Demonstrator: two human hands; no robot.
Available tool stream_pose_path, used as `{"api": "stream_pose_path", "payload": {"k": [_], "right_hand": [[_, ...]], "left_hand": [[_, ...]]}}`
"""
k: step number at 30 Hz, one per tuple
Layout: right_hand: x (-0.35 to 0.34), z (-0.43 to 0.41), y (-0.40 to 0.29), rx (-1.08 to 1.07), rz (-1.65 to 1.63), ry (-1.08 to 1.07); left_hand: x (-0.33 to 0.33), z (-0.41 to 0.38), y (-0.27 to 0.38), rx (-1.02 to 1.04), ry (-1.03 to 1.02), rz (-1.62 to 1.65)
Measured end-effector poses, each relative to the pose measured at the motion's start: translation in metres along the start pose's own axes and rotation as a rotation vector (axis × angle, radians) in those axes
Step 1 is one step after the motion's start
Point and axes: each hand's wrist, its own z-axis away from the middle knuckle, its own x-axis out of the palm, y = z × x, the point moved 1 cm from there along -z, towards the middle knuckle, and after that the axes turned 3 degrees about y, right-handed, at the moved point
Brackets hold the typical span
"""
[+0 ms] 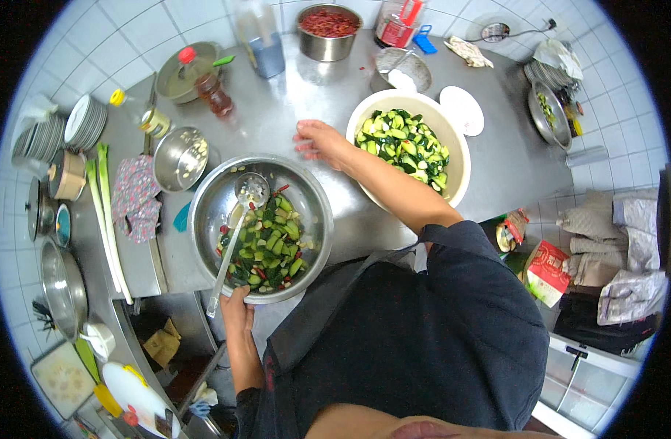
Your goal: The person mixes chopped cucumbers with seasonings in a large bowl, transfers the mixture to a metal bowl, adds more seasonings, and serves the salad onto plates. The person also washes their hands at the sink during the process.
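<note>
My left hand point(236, 307) grips the near rim of a large stainless-steel bowl point(320, 219), beside the handle end of a perforated ladle point(253, 189). Sliced cucumbers point(275, 238) with red chili and garlic pieces lie in this bowl; the ladle rests inside, its handle crossing the near-left rim. My right hand point(322, 144) is held over the steel counter between the bowl and a cream tub point(460, 159), fingers spread and slightly blurred, holding nothing. The tub, behind my right forearm, holds more cut cucumbers point(404, 140).
Left stand a small steel bowl point(181, 159), a floral cloth point(135, 192), leeks point(102, 219) and an oil bottle point(155, 122). Along the back are a red-capped bottle point(215, 96), a steel pot of red chili point(329, 46) and a bowl of white powder point(404, 71). A white lid point(461, 110) lies beside the tub.
</note>
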Motion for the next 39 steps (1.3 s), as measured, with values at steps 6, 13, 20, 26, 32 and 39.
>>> {"api": "stream_pose_path", "payload": {"k": [6, 13, 20, 26, 32, 39], "right_hand": [[-0.060, -0.051, 0.026, 0.133, 0.031, -0.412], [-0.109, -0.105, 0.022, 0.220, -0.008, -0.555], [-0.094, -0.200, -0.101, -0.342, 0.518, -0.559], [-0.064, -0.343, -0.191, -1.011, 1.047, -0.028], [-0.014, -0.461, -0.172, -1.093, 1.449, -0.093], [-0.014, -0.483, -0.167, -1.103, 1.389, -0.140]], "left_hand": [[0.047, -0.107, -0.022, 0.054, 0.028, 0.022], [0.075, -0.215, -0.019, 0.085, -0.040, -0.023], [0.170, -0.275, -0.007, 0.199, 0.079, 0.096], [0.192, -0.306, 0.009, 0.126, -0.065, 0.067], [0.205, -0.330, 0.010, 0.056, -0.101, 0.046], [0.180, -0.305, 0.028, 0.469, 0.113, 0.103]]}}
